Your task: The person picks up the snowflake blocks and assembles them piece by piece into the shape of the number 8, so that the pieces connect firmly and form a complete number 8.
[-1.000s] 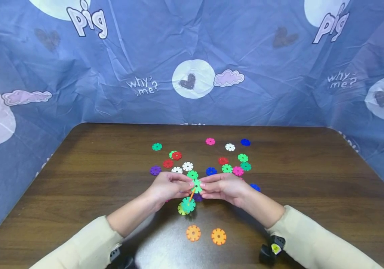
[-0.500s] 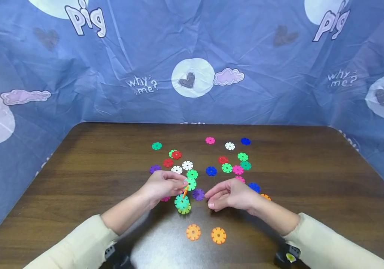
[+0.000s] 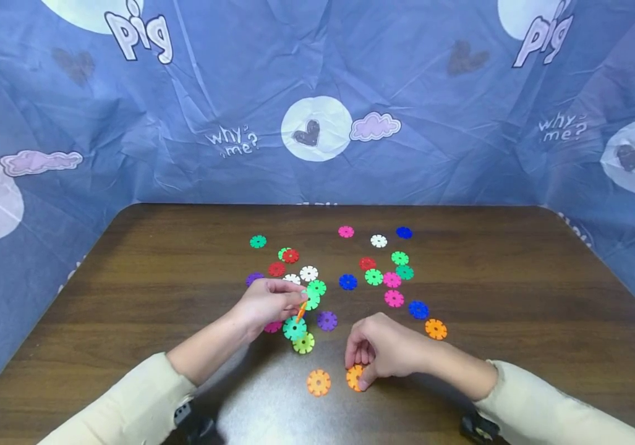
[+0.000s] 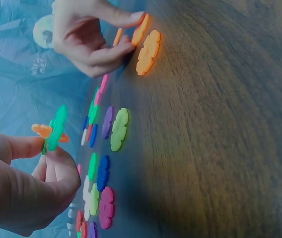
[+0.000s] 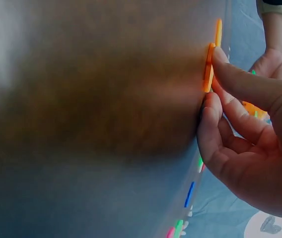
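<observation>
My left hand [image 3: 266,304] pinches a small joined build of notched plastic building discs between thumb and fingertips, raised over the table. In it, an orange disc [image 4: 42,130] stands edge-on, crossed by green ones; the teal-green disc [image 3: 295,328] faces up at its near end. Lower right of that, my right hand [image 3: 388,347] has thumb and finger at opposite edges of a loose orange disc [image 3: 353,377] at the tabletop. The thumb covers part of this disc. Just left of it lies a second orange disc [image 3: 319,383], flat and untouched.
A yellow-green disc [image 3: 303,343] and a purple disc [image 3: 327,321] lie between the hands. Several more discs are scattered toward the back, among them a blue disc [image 3: 348,282] and a white disc [image 3: 379,241]. The brown table [image 3: 183,247] meets a blue printed cloth [image 3: 434,167] behind.
My right hand has let go of the joined build, moved down and right, and taken hold of an orange disc. My left hand has drawn the build slightly left.
</observation>
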`<action>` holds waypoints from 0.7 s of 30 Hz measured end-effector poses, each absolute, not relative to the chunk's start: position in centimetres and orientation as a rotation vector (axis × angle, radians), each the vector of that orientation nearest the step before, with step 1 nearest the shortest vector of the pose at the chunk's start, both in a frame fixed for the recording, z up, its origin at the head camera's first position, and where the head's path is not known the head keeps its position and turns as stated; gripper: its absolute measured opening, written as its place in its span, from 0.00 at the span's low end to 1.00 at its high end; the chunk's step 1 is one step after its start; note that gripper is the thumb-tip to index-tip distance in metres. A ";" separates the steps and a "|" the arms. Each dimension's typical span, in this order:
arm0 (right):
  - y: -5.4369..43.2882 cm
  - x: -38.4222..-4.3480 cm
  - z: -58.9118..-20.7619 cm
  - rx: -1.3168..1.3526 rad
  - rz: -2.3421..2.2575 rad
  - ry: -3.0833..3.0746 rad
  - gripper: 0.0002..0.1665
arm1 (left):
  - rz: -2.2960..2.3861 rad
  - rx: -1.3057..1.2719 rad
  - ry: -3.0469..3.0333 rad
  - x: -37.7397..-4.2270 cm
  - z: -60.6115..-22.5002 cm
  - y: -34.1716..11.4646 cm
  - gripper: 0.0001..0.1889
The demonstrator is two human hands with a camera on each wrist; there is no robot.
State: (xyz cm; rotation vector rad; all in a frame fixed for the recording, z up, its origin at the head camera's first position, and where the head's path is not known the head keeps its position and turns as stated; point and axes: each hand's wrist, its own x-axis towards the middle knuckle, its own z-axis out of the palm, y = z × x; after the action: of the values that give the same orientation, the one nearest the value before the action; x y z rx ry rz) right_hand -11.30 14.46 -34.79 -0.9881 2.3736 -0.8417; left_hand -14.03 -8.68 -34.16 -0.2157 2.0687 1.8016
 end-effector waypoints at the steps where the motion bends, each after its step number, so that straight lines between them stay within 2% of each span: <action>1: 14.4 -11.5 -34.8 -0.990 -0.832 2.389 0.13 | 1.802 -0.210 2.073 -14.0 -34.2 -8.7 0.15; 8: 14.0 -12.7 -34.8 -0.969 -0.788 2.468 0.11 | 1.797 -0.225 2.084 -14.1 -34.2 -9.0 0.14; 21: 13.6 -13.8 -34.4 -0.913 -0.752 2.437 0.17 | 1.817 -0.195 2.052 -14.6 -34.2 -9.1 0.15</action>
State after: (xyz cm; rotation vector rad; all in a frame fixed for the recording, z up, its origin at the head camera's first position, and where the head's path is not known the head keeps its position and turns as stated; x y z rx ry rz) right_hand -13.78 13.63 -34.37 -0.9129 2.4366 -0.7519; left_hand -14.57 -9.12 -34.25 -0.1951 2.0522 1.8166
